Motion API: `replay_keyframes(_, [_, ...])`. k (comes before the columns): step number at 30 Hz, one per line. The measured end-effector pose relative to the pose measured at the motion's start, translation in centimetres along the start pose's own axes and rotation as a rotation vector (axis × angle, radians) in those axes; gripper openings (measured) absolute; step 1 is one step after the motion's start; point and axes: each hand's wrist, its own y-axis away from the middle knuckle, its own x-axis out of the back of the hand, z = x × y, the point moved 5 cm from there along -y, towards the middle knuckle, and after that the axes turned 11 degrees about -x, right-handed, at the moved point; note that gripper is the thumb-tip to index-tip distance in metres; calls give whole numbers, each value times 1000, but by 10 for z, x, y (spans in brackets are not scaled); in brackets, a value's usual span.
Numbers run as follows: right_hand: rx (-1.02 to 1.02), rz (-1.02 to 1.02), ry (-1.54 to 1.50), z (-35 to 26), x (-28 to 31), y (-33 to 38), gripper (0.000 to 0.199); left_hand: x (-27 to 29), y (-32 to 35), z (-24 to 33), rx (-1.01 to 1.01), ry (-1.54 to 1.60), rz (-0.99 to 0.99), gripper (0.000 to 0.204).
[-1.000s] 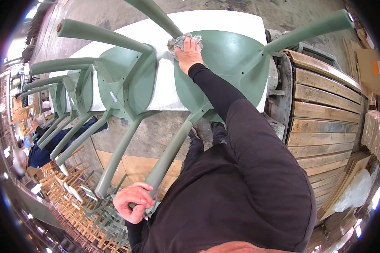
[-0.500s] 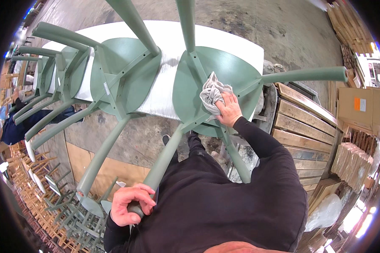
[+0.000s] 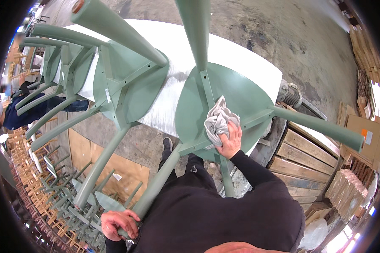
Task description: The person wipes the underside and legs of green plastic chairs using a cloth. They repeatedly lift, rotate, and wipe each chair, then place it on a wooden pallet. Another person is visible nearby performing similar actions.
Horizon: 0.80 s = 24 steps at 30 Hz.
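Note:
An upside-down green chair (image 3: 240, 84) rests on its round seat, legs pointing up and outward. My right hand (image 3: 231, 142) is closed on a crumpled pale grey rag (image 3: 219, 120), pressed against the cross braces under the seat and hiding where they meet. My left hand (image 3: 119, 224) is wrapped around the end of the near-left chair leg (image 3: 158, 179), close to my body. To the left stands a second upturned green chair (image 3: 145, 95), which neither hand touches.
A long white-topped table (image 3: 169, 95) carries the upturned chairs, with more in a row leftward. A slatted wooden stack (image 3: 304, 154) and a motor (image 3: 290, 95) lie right. Another person in dark blue (image 3: 23, 110) is far left. Stacked chair frames (image 3: 76, 202) fill the lower left.
The view has shifted, bringing the motor into sight and the chairs lower. My right hand stays with the rag at the braces; my left hand still holds the leg end.

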Motion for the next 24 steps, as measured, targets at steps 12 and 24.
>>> replay_keyframes(12, [-23, -23, -18, 7, -4, 5, 37, 1, 8, 16, 192, -365, 368, 28])
replay_keyframes(24, [-15, -6, -21, 8, -6, 3, 29, 3, 7, 26, 178, -669, 398, 33])
